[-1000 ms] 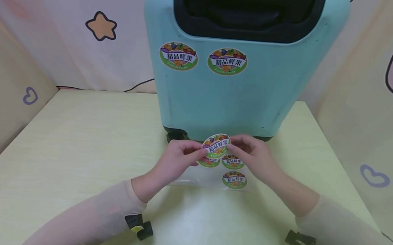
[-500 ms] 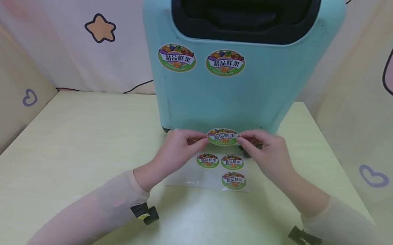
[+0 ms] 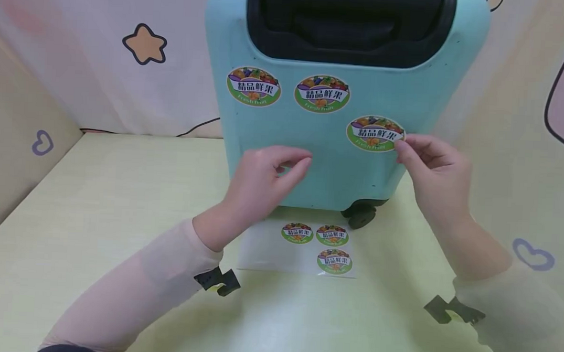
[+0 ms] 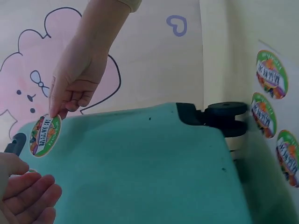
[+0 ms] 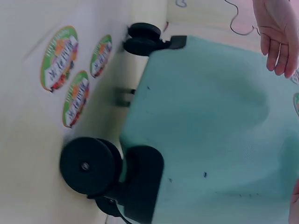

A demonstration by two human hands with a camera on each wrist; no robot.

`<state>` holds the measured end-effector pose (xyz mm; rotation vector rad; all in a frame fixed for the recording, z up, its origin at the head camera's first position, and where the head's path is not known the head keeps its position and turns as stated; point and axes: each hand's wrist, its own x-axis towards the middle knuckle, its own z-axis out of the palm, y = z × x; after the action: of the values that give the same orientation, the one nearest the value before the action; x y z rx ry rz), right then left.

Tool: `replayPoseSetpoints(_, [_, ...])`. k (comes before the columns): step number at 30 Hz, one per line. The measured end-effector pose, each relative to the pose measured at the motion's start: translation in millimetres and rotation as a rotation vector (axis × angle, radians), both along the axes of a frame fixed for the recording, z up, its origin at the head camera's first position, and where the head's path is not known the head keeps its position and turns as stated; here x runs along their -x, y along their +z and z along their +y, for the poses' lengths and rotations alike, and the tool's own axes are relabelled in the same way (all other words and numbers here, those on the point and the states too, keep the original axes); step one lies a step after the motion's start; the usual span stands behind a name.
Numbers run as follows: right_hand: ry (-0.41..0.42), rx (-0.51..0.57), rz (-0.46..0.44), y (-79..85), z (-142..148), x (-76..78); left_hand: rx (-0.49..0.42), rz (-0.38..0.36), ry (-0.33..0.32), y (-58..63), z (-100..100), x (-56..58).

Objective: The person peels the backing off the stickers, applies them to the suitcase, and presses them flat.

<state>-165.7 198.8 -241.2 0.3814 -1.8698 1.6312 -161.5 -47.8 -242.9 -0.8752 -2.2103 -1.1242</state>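
Between thumb and fingers, my right hand pinches the right end of an oval fruit sticker. The sticker is in front of the right side of a light blue suitcase; whether it touches the shell I cannot tell. My left hand hovers before the suitcase's lower left with nothing in it. Its fingers look loosely bent in the left wrist view. Two matching stickers are on the suitcase, a left one and a middle one, under the black handle recess.
A sticker sheet with three oval stickers lies on the pale table, in front of the suitcase. A black wheel shows at the suitcase's lower right. Cloth walls with printed shapes stand behind and at both sides.
Both hands first held the sticker over the sheet and turned it level. My left hand has let go and risen slightly; my right hand has carried the sticker up and right to the suitcase.
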Motion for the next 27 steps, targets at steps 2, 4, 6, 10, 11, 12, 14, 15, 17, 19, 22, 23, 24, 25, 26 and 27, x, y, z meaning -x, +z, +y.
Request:
replayPoseSetpoints(2, [0.002, 0.043, 0.006, 5.3, 0.6, 3.5, 0.024, 0.078, 0.025, 5.9, 1.7, 2.3])
replayPoseSetpoints(4, [0.002, 0.076, 0.02, 10.2, 0.6, 6.9, 0.052, 0.169, 0.054, 11.8, 3.8, 5.0])
replayPoseSetpoints(6, [0.008, 0.11, 0.033, 14.3, 0.1, 9.8, 0.076, 0.291, 0.082, 18.4, 6.4, 8.8])
replayPoseSetpoints(10, [-0.004, 0.121, 0.051, 19.2, -0.3, 13.5, 0.116, 0.545, 0.135, 33.4, 13.2, 17.8])
replayPoseSetpoints(11, [-0.008, 0.12, 0.049, 19.8, -0.3, 14.1, 0.131, 0.596, 0.154, 37.4, 15.1, 20.2])
replayPoseSetpoints(12, [-0.014, 0.115, 0.048, 20.3, -0.1, 14.7, 0.153, 0.631, 0.175, 41.2, 16.8, 22.4])
replayPoseSetpoints(14, [-0.031, 0.098, 0.039, 20.8, 0.2, 15.8, 0.214, 0.671, 0.221, 48.7, 20.1, 26.5])
replayPoseSetpoints(15, [-0.035, 0.095, 0.035, 21.0, 0.3, 16.3, 0.252, 0.679, 0.243, 52.4, 21.6, 28.4])
replayPoseSetpoints(17, [-0.039, 0.09, 0.033, 21.3, 0.4, 17.1, 0.331, 0.671, 0.283, 58.8, 24.5, 32.0])
replayPoseSetpoints(19, [-0.041, 0.085, 0.035, 21.5, 0.3, 17.5, 0.401, 0.657, 0.315, 64.2, 27.3, 35.3])
replayPoseSetpoints(22, [-0.037, 0.088, 0.044, 21.7, -0.2, 18.1, 0.473, 0.638, 0.351, 70.5, 31.4, 39.9])
replayPoseSetpoints(23, [-0.038, 0.087, 0.048, 21.6, -0.3, 18.3, 0.49, 0.635, 0.361, 72.2, 32.7, 41.3])
replayPoseSetpoints(24, [-0.038, 0.088, 0.049, 21.5, -0.4, 18.6, 0.501, 0.632, 0.37, 73.8, 34.1, 42.5])
replayPoseSetpoints(25, [-0.037, 0.089, 0.053, 21.5, -0.4, 18.9, 0.511, 0.63, 0.38, 75.2, 35.3, 43.5])
replayPoseSetpoints(26, [-0.034, 0.091, 0.057, 21.4, -0.5, 19.2, 0.519, 0.623, 0.388, 76.7, 36.4, 44.2])
replayPoseSetpoints(27, [-0.033, 0.09, 0.061, 21.4, -0.6, 19.5, 0.528, 0.613, 0.398, 77.9, 37.5, 44.6])
